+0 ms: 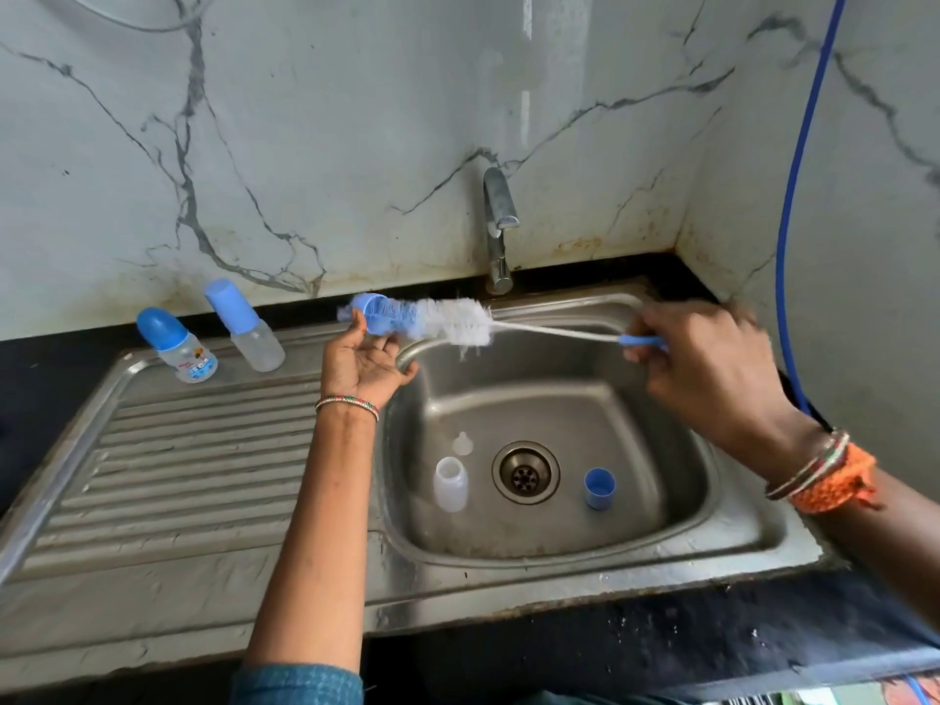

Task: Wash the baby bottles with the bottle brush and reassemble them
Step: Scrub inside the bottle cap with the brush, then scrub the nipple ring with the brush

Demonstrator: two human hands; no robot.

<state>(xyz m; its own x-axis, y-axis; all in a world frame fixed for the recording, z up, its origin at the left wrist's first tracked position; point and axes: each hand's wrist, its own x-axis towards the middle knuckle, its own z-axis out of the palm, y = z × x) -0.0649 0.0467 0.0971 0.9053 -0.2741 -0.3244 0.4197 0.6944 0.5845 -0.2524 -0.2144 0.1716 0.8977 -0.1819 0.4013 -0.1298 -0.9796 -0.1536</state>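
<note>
Marble-patterned wall panels (305, 119) backed a stainless steel sink (636, 567) set in a dark countertop (661, 648), with a ribbed drainboard (168, 465) to the left of the basin. Steel tap (498, 231) stood at the back rim; no water stream could be made out. A blue hose (793, 195) ran down the right wall.

Left hand (363, 361): palm up over the basin's back-left corner, thumb and fingers pinching a blue cap (374, 310). Right hand (712, 363): fingers curled round the blue handle of the bottle brush (458, 325), held roughly level above the basin. The brush's bristle head, white with a blue section, met the cap; whether the tip was inside the cap could not be told because of blur.

In the basin: an uncapped clear bottle (450, 483) stood just left of the drain (525, 472), a small clear teat (462, 444) lay just behind it, and a blue collar ring (600, 488) sat right of the drain, apart from the others.

On the drainboard's back edge: two assembled bottles side by side, near each other but not touching. The printed bottle (178, 346) stood on the left, the plain bottle (246, 325) on the right, both with blue caps and appearing tilted in this wide-angle view.

Both wrists carried bangles; the right also had an orange thread band (834, 488).
</note>
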